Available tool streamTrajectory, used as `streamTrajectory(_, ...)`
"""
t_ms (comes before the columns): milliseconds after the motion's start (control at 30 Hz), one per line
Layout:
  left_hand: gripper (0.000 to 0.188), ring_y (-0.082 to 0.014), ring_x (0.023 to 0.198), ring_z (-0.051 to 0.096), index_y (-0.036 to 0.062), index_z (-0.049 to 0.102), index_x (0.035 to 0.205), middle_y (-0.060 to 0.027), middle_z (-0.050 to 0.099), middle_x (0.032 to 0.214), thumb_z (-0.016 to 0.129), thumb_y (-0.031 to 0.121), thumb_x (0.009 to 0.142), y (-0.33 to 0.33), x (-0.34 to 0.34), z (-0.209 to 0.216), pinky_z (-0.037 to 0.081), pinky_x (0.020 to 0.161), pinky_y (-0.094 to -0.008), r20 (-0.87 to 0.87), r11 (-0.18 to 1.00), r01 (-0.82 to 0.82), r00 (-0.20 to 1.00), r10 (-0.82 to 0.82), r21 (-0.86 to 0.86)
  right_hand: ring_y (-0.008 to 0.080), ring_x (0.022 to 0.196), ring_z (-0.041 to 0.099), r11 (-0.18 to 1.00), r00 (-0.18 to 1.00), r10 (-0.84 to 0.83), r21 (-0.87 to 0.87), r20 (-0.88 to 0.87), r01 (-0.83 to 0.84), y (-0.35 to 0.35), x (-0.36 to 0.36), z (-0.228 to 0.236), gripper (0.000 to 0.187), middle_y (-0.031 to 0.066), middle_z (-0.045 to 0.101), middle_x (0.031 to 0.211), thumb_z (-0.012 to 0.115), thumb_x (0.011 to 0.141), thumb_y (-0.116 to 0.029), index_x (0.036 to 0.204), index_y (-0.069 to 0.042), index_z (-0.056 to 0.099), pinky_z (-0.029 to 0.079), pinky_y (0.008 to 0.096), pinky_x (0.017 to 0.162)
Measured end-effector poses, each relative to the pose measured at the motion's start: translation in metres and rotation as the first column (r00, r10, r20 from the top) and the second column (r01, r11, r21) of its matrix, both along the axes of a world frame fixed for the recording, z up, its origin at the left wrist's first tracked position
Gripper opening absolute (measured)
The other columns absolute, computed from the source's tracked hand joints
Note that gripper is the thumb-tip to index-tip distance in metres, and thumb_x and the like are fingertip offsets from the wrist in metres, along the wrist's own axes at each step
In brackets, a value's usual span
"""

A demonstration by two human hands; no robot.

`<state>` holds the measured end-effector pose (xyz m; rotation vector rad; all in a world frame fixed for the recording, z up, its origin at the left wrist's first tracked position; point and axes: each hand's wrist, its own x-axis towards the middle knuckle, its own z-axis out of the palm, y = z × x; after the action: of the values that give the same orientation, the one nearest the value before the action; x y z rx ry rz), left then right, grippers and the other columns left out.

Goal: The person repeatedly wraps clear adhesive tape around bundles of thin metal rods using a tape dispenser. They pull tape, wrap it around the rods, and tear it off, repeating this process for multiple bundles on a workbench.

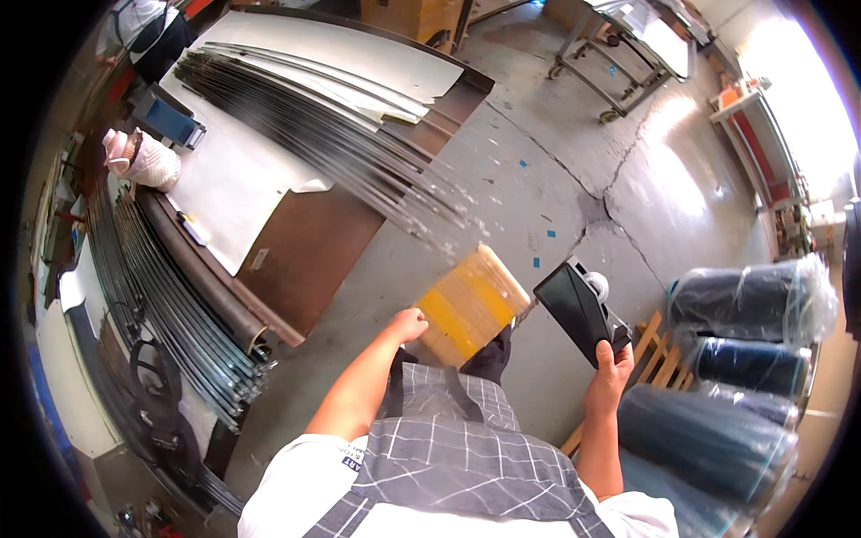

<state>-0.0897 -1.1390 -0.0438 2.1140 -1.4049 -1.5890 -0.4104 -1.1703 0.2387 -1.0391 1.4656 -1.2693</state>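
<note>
On the brown table [318, 264]: white sheet [224, 193], blue box [179, 127] and pink-and-white bundle [148, 161] near its left edge. 1 person [154, 45] at the table's far left end, 1 wheeled cart [646, 43] on the floor well right of the table's far end. Plastic-wrapped dark rolls [740, 300] plus wooden slats [665, 363] lie well apart from the table, to its right.

This looks like an industrial workshop: bundled long, thin rods [296, 124] lie across the large worktable [314, 260], a wheeled cart [661, 40] stands beyond it on the cracked floor [641, 211], and plastic-wrapped rolls [740, 305] lie well to its right.
</note>
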Motion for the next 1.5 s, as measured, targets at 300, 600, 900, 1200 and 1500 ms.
streamTrajectory(300,0.065,-0.034,0.107,0.054,-0.0026,0.056,0.11,-0.0256,0.057,0.112,0.063,0.05,0.073,-0.069,-0.033,-0.127,0.043,0.091,-0.0407,0.296,0.993,-0.107,0.948,0.118,-0.055,0.0078,0.08,0.049,0.963,0.963,0.266,-0.046,0.037,-0.264,-0.209,0.032,-0.041,0.051,-0.0016,0.055,0.091,0.076,0.071,-0.032,0.106,-0.001,0.053,0.038,0.022,0.074)
streamTrajectory(600,0.076,-0.0337,0.109,0.054,-0.0037,0.055,0.112,-0.0249,0.055,0.116,0.058,0.061,0.073,-0.098,-0.044,-0.17,0.043,0.091,-0.0407,-0.076,0.999,0.001,0.997,0.002,0.048,0.0158,0.091,0.056,0.986,0.977,0.16,0.017,0.142,-0.164,-0.232,0.067,-0.092,0.057,0.007,0.058,0.1,0.074,0.07,-0.032,0.11,0.002,0.05,0.043,0.0294,0.084)
streamTrajectory(900,0.089,-0.0314,0.117,0.049,-0.0022,0.049,0.123,-0.0221,0.051,0.125,0.054,0.07,0.072,0.053,-0.027,-0.198,0.037,0.098,-0.0373,-0.109,0.976,-0.133,0.982,0.153,0.174,0.0089,0.086,0.05,0.951,0.973,0.231,-0.216,0.022,-0.221,-0.294,0.144,-0.071,0.049,0.0027,0.054,0.1,0.064,0.076,-0.021,0.115,0.003,0.049,0.039,0.022,0.079)
streamTrajectory(1200,0.071,-0.0323,0.116,0.048,0.009,0.046,0.128,-0.0165,0.052,0.125,0.057,0.055,0.075,-0.01,0.033,-0.126,0.039,0.096,-0.0428,-0.008,0.979,-0.104,0.994,0.107,0.173,0.0151,0.071,0.053,0.859,0.867,0.077,-0.408,-0.493,-0.308,-0.363,0.249,-0.085,0.041,0.0038,0.057,0.074,0.074,0.069,-0.031,0.09,0.001,0.059,0.043,0.0276,0.067)
streamTrajectory(1500,0.057,-0.0211,0.097,0.059,-0.0012,0.047,0.123,-0.0185,0.06,0.106,0.065,0.034,0.083,-0.007,0.053,-0.119,0.047,0.084,-0.0323,-0.285,0.784,-0.558,0.825,0.488,-0.272,0.027,0.086,0.056,0.725,0.639,-0.071,-0.48,-0.766,-0.495,-0.304,0.244,-0.06,0.049,0.0129,0.06,0.084,0.076,0.063,-0.034,0.095,-0.001,0.06,0.045,0.0367,0.078)
